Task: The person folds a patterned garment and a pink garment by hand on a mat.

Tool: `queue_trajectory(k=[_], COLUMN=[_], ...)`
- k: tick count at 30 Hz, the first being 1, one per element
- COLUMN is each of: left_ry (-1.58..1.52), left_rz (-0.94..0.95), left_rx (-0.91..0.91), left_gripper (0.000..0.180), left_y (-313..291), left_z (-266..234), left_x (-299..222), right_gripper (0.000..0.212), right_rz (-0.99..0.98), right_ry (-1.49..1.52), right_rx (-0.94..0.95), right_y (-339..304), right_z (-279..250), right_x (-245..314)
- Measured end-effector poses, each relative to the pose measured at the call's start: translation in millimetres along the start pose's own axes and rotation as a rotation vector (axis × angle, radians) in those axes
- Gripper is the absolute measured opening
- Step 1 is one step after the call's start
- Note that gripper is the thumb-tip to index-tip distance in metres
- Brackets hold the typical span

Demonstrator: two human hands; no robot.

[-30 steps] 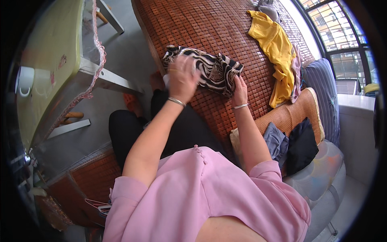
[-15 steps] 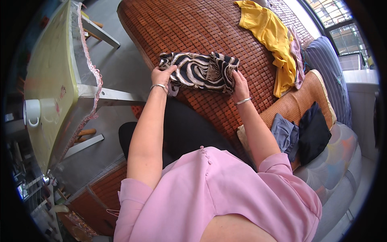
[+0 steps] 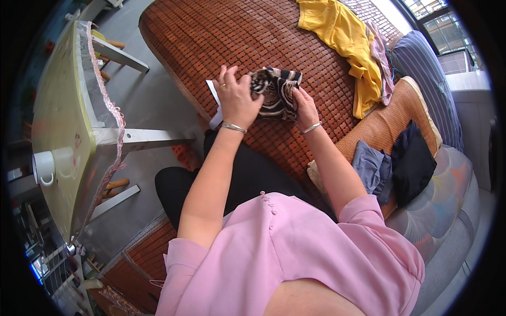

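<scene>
A black, cream and brown swirl-patterned garment (image 3: pixel 279 97) is held as a small folded bundle above the reddish-brown tile mat (image 3: pixel 211 37). My left hand (image 3: pixel 238 100) is at its left end, with thumb and index finger at the turned-over cloth and the other fingers raised and curled. The right end is pinched between the thumb and fingers of my right hand (image 3: pixel 307 110). A white flat piece (image 3: pixel 215 108) shows beside my left hand; what it belongs to is hidden.
A yellow garment (image 3: pixel 342 42) and a pink one (image 3: pixel 387 87) lie at the far right, by a striped pillow (image 3: pixel 427 79). Closer, grey (image 3: pixel 369 163) and black (image 3: pixel 414 163) folded clothes rest on a woven mat (image 3: pixel 377 126). At left, a covered table (image 3: pixel 68 110) bears a white mug (image 3: pixel 44 167).
The garment's left part has been turned over toward the right, making the bundle shorter. My left hand moved right with it; my right hand keeps its end. The white piece has come into sight.
</scene>
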State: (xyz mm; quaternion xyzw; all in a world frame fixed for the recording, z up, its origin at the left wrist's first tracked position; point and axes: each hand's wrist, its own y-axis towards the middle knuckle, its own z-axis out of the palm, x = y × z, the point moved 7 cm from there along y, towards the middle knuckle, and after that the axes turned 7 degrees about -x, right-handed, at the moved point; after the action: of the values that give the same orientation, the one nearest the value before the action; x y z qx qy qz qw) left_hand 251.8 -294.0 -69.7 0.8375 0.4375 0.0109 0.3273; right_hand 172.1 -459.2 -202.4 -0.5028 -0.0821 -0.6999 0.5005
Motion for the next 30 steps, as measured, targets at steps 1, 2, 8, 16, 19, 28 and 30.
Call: queue_trajectory(k=[1, 2, 8, 16, 19, 28, 30], left_ry=[-0.226, -0.463, -0.743, -0.153, -0.407, -0.539, -0.605], left_rz=[-0.173, -0.407, -0.992, -0.147, -0.460, -0.600, -0.583], left_rx=[0.109, 0.064, 0.131, -0.232, 0.368, 0.353, 0.252], left_gripper=[0.040, 0.041, 0.055, 0.042, 0.045, 0.026, 0.023], left_y=[-8.3, -18.6, -68.3, -10.0, -31.2, -38.3, -35.2], left_z=[25.1, 41.9, 80.8, -7.2, 65.4, 95.1, 84.4], left_x=[28.0, 61.8, 171.3, 43.1, 16.6, 0.2, -3.7], right_gripper=[0.025, 0.025, 0.029, 0.028, 0.028, 0.024, 0.023], right_rz=[0.008, 0.020, -0.013, -0.103, -0.092, -0.104, -0.167], right_ry=[0.004, 0.011, 0.145, 0.048, -0.008, 0.044, -0.023], right_rx=[-0.008, -0.015, -0.005, 0.015, -0.020, -0.015, -0.002], right_y=[-0.5, -0.6, -8.4, -5.0, -13.6, -20.5, -26.6], right_z=[1.1, 3.1, 6.9, 2.6, 8.5, 11.9, 18.0], right_x=[0.8, 0.2, 8.5, 4.7, 5.0, 10.4, 15.4])
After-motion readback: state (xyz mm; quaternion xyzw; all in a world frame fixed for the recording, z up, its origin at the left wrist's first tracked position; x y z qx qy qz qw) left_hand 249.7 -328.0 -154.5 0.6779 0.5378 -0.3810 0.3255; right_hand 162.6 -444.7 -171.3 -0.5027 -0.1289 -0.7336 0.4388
